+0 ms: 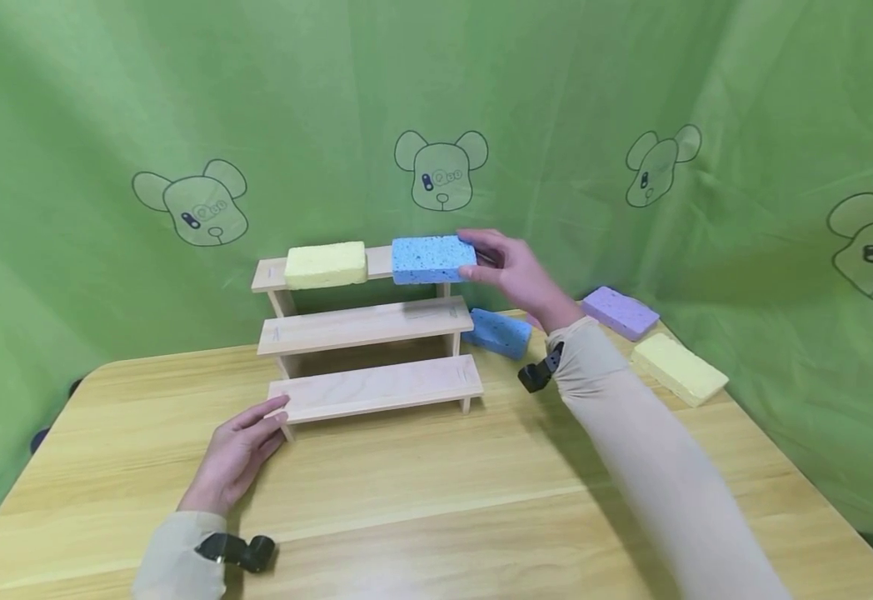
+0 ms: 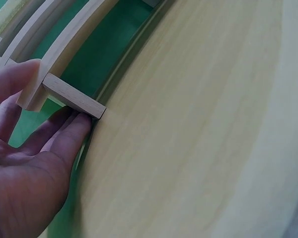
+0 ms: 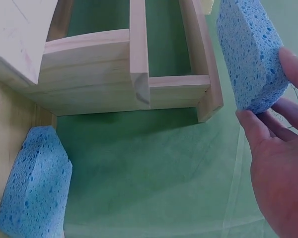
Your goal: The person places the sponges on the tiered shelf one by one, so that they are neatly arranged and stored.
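A three-tier wooden step shelf [image 1: 376, 390] stands on the table. My left hand [image 1: 237, 454] grips the left end of its lowest tier; in the left wrist view the thumb lies at the board's corner and other fingers sit by the leg [image 2: 74, 95]. With its thumb and fingers, my right hand [image 1: 515, 271] pinches the right end of a blue sponge [image 1: 433, 259]. That sponge overlaps the right part of the top tier in the head view, and a gap shows between it and the shelf in the right wrist view. A pale yellow sponge [image 1: 326, 265] rests on the top tier's left part.
Another blue sponge [image 1: 500, 333] lies on the table just right of the shelf, below my right wrist. Farther right are a purple sponge [image 1: 620, 312] and a second yellow sponge [image 1: 679, 369], near the table's edge. A green curtain [image 1: 556, 100] hangs close behind.
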`<state>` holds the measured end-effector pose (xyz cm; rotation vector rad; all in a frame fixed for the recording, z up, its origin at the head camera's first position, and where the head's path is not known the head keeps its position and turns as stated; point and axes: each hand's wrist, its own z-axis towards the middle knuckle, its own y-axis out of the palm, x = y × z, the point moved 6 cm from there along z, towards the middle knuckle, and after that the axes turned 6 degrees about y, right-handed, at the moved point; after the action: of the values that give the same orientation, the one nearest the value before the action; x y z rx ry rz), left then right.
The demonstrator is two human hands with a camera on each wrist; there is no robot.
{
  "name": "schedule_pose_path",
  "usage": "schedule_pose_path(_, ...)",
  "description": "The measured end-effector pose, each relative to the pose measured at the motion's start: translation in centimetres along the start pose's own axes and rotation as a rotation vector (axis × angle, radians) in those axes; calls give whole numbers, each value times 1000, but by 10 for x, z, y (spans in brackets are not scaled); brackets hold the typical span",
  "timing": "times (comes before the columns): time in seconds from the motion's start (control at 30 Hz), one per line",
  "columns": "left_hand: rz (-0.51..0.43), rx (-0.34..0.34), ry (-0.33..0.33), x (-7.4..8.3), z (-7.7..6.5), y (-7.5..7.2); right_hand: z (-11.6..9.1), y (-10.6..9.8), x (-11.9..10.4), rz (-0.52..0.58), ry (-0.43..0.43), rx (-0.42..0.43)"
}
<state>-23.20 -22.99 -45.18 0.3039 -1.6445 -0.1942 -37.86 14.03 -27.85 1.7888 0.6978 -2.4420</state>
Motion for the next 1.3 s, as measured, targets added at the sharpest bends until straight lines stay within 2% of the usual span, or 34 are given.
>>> schedule_pose_path(0.47, -3, -8, -14, 0, 0, 0, 16, 1, -4, -119, 39, 5)
schedule_pose_path(0.87, -24, -2, -34, 0, 0, -1, 22, 3, -2, -123, 46, 0)
schedule_pose_path(1.3, -16, -8, -32, -2, 0, 0, 33, 9, -1, -198, 61, -5)
